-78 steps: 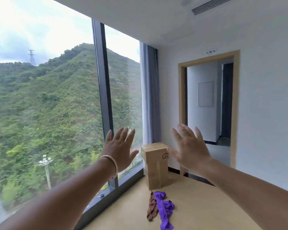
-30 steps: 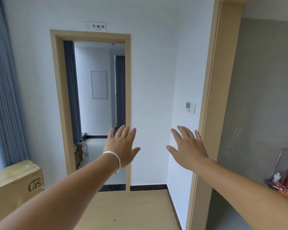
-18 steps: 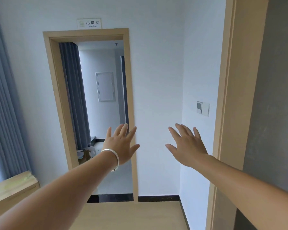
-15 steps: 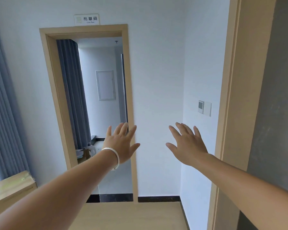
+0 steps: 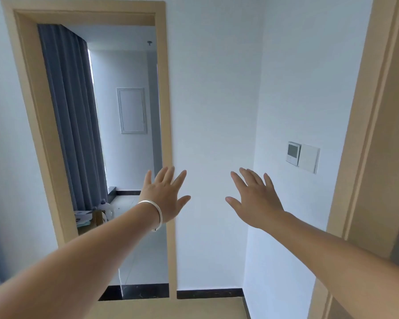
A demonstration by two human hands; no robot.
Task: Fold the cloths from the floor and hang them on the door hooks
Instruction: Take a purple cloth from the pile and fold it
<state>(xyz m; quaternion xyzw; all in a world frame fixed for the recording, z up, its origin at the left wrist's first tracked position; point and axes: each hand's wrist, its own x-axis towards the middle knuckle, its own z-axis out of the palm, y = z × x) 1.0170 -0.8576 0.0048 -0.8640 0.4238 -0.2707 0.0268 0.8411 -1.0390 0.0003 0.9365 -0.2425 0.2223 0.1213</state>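
Two bare hands are held out at chest height, backs toward the viewer, and neither holds or touches anything. The left hand point(image 5: 165, 199) has its four fingers straight and slightly fanned, the thumb angled out to the right. A thin silver bangle point(image 5: 156, 214) circles its wrist. The right hand point(image 5: 255, 201) mirrors it, fingers spread and pointing up and to the left, thumb reaching toward the other hand. A clear gap of white wall point(image 5: 214, 111) shows between the two thumbs. Both forearms are bare and stretch in from the lower corners, nearly straight at the elbow.

No cloths and no door hooks appear in this view, so their place cannot be told.

Behind the left hand stands one open doorway with a pale wooden frame point(image 5: 168, 134). Through it hangs one grey curtain point(image 5: 72, 116) on the left, and one white panel point(image 5: 131, 110) is set in the far wall. Low inside the doorway sit a white jug point(image 5: 106, 209) and an open box point(image 5: 90, 221), just beside each other. On the right wall are two small plates, touching: a screen unit point(image 5: 293, 153) and a switch point(image 5: 309, 158). A second wooden frame point(image 5: 364, 134) rises along the right edge. A dark skirting point(image 5: 207, 293) meets the tan floor point(image 5: 171, 309).
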